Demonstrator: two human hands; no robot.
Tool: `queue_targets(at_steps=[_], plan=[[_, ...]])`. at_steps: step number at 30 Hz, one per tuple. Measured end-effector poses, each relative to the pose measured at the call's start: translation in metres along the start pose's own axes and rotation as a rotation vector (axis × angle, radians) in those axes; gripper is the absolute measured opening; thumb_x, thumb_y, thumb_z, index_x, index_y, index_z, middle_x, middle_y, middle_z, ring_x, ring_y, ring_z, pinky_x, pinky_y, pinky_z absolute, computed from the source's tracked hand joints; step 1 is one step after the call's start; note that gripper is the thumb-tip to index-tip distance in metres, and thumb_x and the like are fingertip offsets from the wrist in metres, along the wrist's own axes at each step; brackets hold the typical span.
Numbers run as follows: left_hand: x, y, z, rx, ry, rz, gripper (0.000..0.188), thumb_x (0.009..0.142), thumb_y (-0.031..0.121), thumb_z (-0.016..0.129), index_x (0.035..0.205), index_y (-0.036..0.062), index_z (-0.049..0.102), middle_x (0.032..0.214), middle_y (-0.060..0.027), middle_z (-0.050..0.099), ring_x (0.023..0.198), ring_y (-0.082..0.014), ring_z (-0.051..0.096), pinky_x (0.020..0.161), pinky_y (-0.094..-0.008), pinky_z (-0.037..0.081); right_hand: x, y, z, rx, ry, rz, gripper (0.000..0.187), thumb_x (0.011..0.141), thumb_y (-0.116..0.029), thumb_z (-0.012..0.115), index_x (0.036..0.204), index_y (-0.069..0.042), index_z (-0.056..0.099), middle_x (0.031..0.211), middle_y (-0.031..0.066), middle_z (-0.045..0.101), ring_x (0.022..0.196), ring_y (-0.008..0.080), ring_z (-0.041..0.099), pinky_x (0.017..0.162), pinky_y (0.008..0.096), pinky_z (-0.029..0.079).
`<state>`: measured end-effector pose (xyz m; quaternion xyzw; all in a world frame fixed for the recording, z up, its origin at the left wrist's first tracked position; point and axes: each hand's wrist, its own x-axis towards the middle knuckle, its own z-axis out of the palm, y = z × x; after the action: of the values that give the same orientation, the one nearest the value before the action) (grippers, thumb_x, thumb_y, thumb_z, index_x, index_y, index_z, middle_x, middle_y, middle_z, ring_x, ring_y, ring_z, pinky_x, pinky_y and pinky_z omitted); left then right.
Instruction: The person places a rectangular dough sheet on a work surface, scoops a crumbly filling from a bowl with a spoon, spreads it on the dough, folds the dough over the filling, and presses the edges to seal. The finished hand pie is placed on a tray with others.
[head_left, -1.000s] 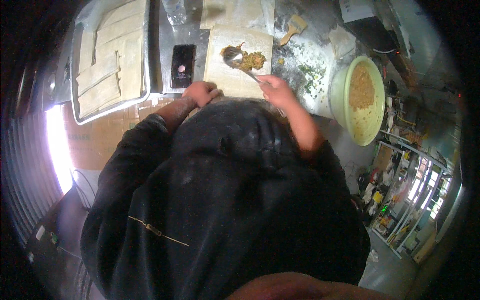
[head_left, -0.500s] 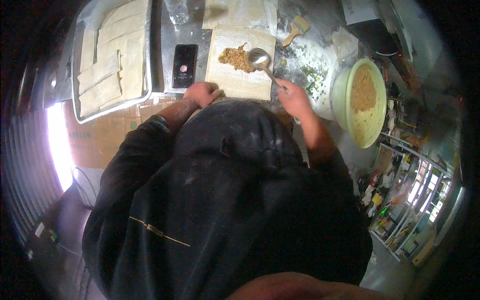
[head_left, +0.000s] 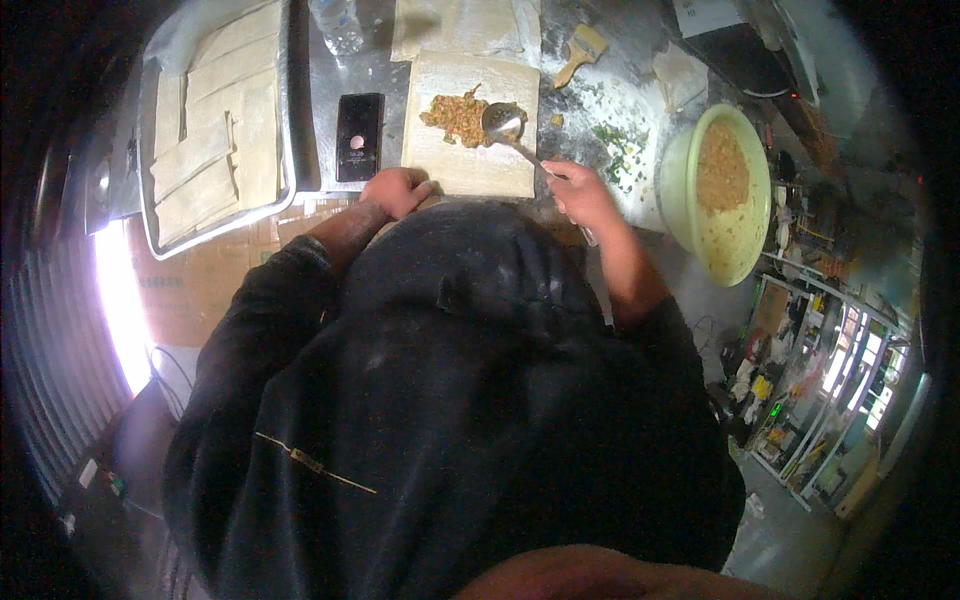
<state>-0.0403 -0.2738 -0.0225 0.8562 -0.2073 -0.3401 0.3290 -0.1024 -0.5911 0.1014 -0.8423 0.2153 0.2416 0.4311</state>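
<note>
A square dough sheet (head_left: 500, 172) lies on the metal table in front of me, with a mound of chopped filling (head_left: 455, 115) spread over its upper middle. My right hand (head_left: 583, 193) grips the handle of a metal serving spoon (head_left: 502, 121); its round bowl rests at the right end of the filling. By the sheet's near left corner, my left hand (head_left: 398, 191) sits at the table edge with fingers curled in. Nothing shows in it. Right of my right hand stands a pale green bowl (head_left: 682, 200) holding more filling (head_left: 722, 165).
At the left, a metal tray (head_left: 290, 150) carries several folded dough pieces (head_left: 210, 110). A phone (head_left: 359, 137) and a clear plastic bottle (head_left: 340, 28) are between tray and sheet. Beyond lie another dough sheet (head_left: 455, 30), a flat brush (head_left: 581, 54), and scattered flour with chopped greens (head_left: 625, 150).
The spoon's bowl has shifted slightly left onto the filling, and the filling is more spread out. My right hand has turned a little on the handle. My left hand stays at the edge.
</note>
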Motion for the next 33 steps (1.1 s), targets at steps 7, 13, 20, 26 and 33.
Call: queue_targets(at_steps=[7, 13, 20, 26, 33], plan=[[0.004, -0.004, 0.002, 0.006, -0.008, 0.017, 0.045, 0.094, 0.051, 0.051, 0.106, 0.0131, 0.073, 0.104, -0.0195, 0.071, 0.101, -0.0397, 0.066, 0.09, -0.0461, 0.051, 0.015, -0.028, 0.031, -0.387, -0.003, -0.398, 0.042, 0.09, -0.024, 0.064, 0.129, -0.01, 0.065, 0.115, 0.0238, 0.069, 0.105, 0.0428, 0.066, 0.093, 0.0458, 0.053], [-0.002, 0.002, -0.002, 0.02, 0.01, 0.002, 0.045, 0.094, 0.051, 0.052, 0.106, 0.0133, 0.073, 0.103, -0.0193, 0.071, 0.101, -0.0399, 0.066, 0.089, -0.046, 0.051, 0.01, 0.022, -0.012, -0.051, 0.175, -0.177, 0.038, 0.096, -0.022, 0.062, 0.132, -0.007, 0.065, 0.079, 0.0065, 0.067, 0.067, 0.0132, 0.06, 0.064, 0.0291, 0.048], [-0.001, 0.002, -0.001, 0.027, 0.015, -0.02, 0.046, 0.094, 0.053, 0.052, 0.106, 0.0147, 0.073, 0.103, -0.0187, 0.071, 0.101, -0.039, 0.066, 0.088, -0.0458, 0.052, 0.028, 0.005, 0.024, 0.161, -0.006, -0.117, 0.031, 0.097, -0.019, 0.062, 0.124, -0.005, 0.068, 0.069, 0.0034, 0.06, 0.055, 0.0119, 0.052, 0.054, 0.0299, 0.044], [0.001, -0.002, 0.002, -0.011, 0.004, -0.003, 0.047, 0.093, 0.055, 0.051, 0.105, 0.0143, 0.073, 0.101, -0.0183, 0.072, 0.1, -0.0385, 0.067, 0.086, -0.0456, 0.052, 0.043, -0.03, 0.043, -0.308, 0.083, -0.41, 0.039, 0.093, -0.02, 0.066, 0.129, -0.006, 0.065, 0.092, 0.0192, 0.072, 0.082, 0.0267, 0.069, 0.076, 0.0383, 0.053], [-0.006, 0.005, -0.001, -0.039, 0.013, -0.023, 0.046, 0.093, 0.053, 0.053, 0.103, 0.014, 0.073, 0.098, -0.0185, 0.071, 0.097, -0.038, 0.067, 0.086, -0.0456, 0.052, 0.0, 0.012, 0.0, -0.096, 0.084, -0.244, 0.044, 0.089, -0.019, 0.069, 0.132, -0.017, 0.065, 0.106, 0.0195, 0.072, 0.094, 0.036, 0.071, 0.085, 0.0415, 0.054]])
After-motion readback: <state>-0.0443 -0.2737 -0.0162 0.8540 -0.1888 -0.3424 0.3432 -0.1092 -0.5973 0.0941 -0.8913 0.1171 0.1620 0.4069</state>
